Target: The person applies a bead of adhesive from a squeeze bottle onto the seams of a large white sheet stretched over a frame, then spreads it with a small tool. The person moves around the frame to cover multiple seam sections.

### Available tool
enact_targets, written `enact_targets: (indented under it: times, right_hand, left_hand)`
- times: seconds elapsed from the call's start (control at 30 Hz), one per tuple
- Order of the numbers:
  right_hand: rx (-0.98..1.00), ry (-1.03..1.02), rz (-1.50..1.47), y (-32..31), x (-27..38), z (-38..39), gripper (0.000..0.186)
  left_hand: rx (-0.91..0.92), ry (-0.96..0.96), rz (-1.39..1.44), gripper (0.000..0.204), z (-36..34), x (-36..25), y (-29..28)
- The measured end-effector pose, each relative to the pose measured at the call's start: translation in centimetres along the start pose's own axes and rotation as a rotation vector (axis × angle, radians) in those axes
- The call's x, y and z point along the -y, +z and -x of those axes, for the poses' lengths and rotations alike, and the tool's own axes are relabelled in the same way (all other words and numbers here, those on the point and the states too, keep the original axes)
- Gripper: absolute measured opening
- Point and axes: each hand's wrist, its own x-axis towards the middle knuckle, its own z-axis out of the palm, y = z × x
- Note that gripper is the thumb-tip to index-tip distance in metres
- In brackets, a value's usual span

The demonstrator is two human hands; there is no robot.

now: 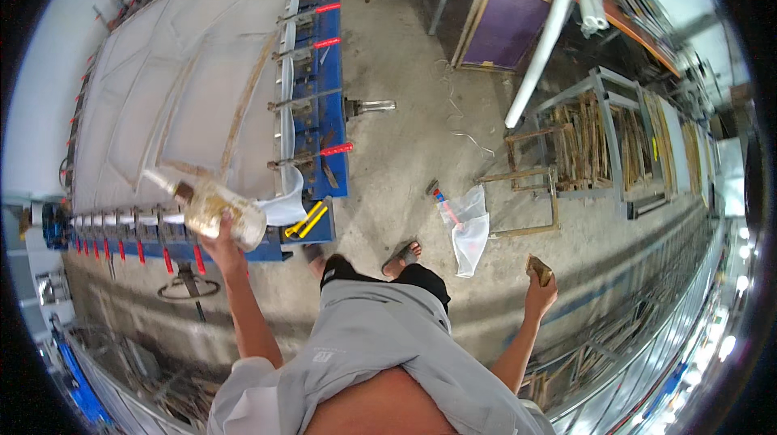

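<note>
My left hand (223, 239) grips a cloudy plastic squeeze bottle (239, 216) with a pale nozzle, stained yellowish, held tilted over the near edge of a stretched white mesh (129, 103). Wooden frames (251, 79) show under the mesh, which red-handled clamps (332, 146) hold along a blue table rim (329, 176). A yellow tool (307, 220) lies at the table's near corner, right of the bottle. My right hand (540, 296), out to the right above the floor, is closed on a small brownish, flat piece (541, 267) that I cannot make out clearly.
A clear plastic sheet and a tool (449, 208) lie on the concrete floor (405, 160) beside an empty wooden frame (553, 200). Racks of frames (615, 144) stand right; white rolls (534, 46) lean by a wooden table (639, 34). Metal railing (664, 330) runs along the lower right.
</note>
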Motion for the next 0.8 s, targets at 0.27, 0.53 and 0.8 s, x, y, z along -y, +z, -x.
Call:
enact_targets:
  times: [0.27,0.53,0.8]
  right_hand:
    - [0.171,-0.13,-0.245,4.5,6.0,-14.1,0.036]
    - [0.266,-0.472,-0.378,17.2,22.5,-29.6,0.032]
    - [0.506,-0.996,-0.12,23.6,53.4,-34.0,0.025]
  left_hand:
    - [-0.097,0.043,-0.208,0.056,4.5,-3.9,10.4]
    - [-0.35,-0.01,-0.27,0.066,0.2,0.3,19.0]
    - [-0.551,-0.085,-0.578,0.087,-5.0,2.3,26.3]
